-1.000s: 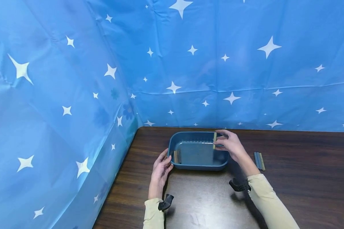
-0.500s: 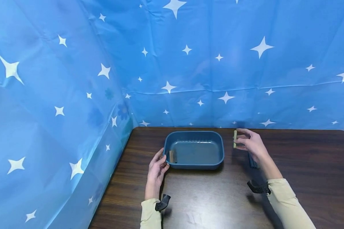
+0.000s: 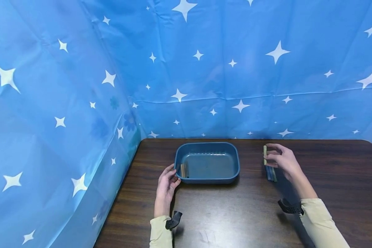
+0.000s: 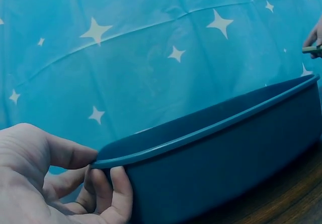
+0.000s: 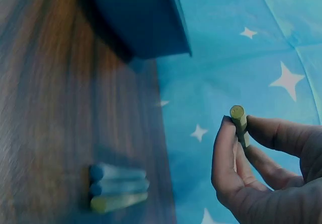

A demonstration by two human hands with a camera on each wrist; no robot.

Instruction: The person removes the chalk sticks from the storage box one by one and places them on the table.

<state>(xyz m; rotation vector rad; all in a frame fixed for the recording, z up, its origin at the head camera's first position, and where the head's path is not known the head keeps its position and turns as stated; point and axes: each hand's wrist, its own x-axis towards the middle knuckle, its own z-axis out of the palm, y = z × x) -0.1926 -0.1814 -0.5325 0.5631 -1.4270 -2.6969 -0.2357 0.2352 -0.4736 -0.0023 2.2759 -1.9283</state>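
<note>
At the back of the table sits a blue plastic tub point(image 3: 208, 181) with rounded corners. My left hand point(image 3: 166, 184) holds its near left corner; the left wrist view shows the thumb at the rim and curled fingers point(image 4: 122, 194) against the outside wall. Brownish sticks point(image 3: 183, 170) lie together inside at the left end. To the right of the tub, my right hand point(image 3: 285, 162) pinches a yellow chalk stick point(image 5: 239, 123) upright between thumb and fingertips. Below it on the table lie blue chalk sticks point(image 5: 121, 188) and another yellow one point(image 5: 119, 202), side by side.
The dark wood table point(image 3: 229, 210) runs up to a blue curtain point(image 3: 210, 75) with white stars, which also hangs along the left side. Each wrist wears a black camera mount point(image 3: 174, 220).
My right hand has carried the yellow chalk stick from over the tub's right end out to the right, above the sticks on the table. The left hand stays at the tub's corner.
</note>
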